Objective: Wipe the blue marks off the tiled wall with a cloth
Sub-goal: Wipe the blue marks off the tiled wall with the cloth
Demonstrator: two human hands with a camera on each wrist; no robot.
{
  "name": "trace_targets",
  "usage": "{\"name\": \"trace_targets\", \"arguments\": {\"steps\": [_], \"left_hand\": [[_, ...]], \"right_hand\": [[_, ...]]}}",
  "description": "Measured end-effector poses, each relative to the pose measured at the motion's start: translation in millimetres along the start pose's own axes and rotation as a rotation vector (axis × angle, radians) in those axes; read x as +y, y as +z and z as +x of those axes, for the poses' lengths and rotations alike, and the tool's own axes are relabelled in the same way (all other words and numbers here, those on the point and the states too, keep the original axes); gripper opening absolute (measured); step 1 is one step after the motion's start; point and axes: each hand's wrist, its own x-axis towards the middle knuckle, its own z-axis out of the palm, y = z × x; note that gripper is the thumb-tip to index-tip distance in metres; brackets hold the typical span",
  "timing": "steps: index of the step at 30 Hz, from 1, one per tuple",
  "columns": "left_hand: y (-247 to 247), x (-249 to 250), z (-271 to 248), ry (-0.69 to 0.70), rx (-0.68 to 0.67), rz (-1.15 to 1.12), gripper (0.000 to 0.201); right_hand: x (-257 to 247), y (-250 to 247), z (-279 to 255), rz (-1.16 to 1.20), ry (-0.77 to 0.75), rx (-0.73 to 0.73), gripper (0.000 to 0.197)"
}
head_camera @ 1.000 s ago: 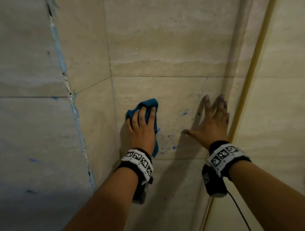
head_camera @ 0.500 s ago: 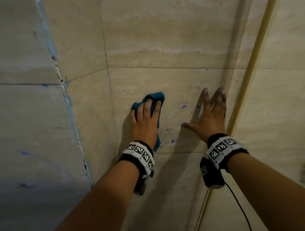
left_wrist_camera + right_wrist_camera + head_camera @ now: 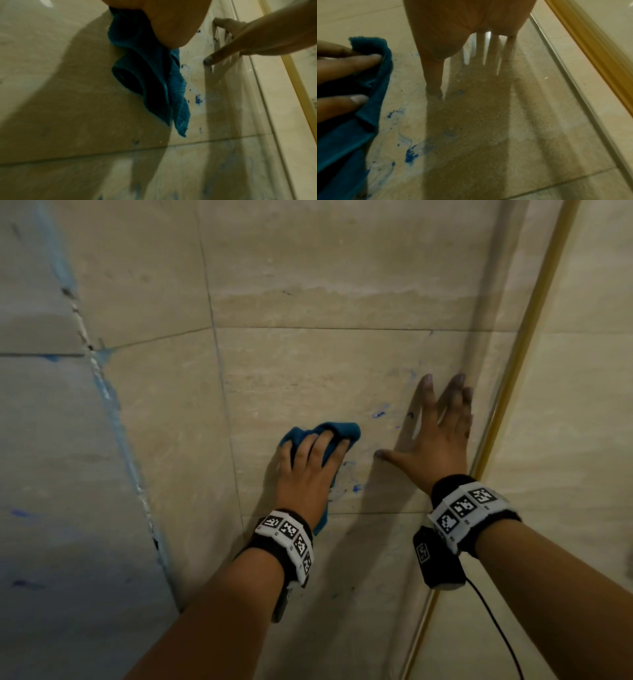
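Note:
My left hand (image 3: 310, 463) grips a bunched blue cloth (image 3: 337, 429) and presses it against the beige tiled wall (image 3: 308, 364). The cloth's tail hangs below the palm (image 3: 178, 108). Blue marks (image 3: 378, 414) lie just right of the cloth, with more smears lower down (image 3: 357, 487) and beside the hanging tail (image 3: 198, 100). My right hand (image 3: 442, 440) lies flat on the wall with fingers spread, to the right of the marks. In the right wrist view the left fingers (image 3: 351, 65) curl into the cloth (image 3: 351, 135), and a blue smear (image 3: 410, 155) sits below the right thumb.
A gold trim strip (image 3: 507, 405) runs up the wall just right of my right hand. A corner joint with blue-stained grout (image 3: 113, 412) lies to the left, and faint blue spots (image 3: 20, 513) mark the side wall. A black cable (image 3: 496, 628) hangs from my right wrist.
My left hand has slid the cloth to the right, closer to the right thumb and the marks, and bunched it tighter. The right hand stays flat on the wall.

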Motion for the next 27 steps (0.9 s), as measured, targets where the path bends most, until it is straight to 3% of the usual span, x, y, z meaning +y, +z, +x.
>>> {"name": "trace_targets", "arguments": {"steps": [6, 17, 22, 27], "left_hand": [[-12, 3, 30, -0.077, 0.068, -0.05, 0.098], [2, 4, 3, 0.13, -0.011, -0.056, 0.088], [-6, 0, 18, -0.023, 0.025, -0.026, 0.099], [-12, 6, 36, -0.189, 0.1, -0.122, 0.08]], "right_hand": [[0, 1, 1, 0.004, 0.009, -0.007, 0.135], [0, 2, 0, 0.016, -0.004, -0.007, 0.133], [-1, 1, 0, 0.007, -0.003, -0.01, 0.132], [-1, 3, 0, 0.0, 0.0, 0.001, 0.132]]}}
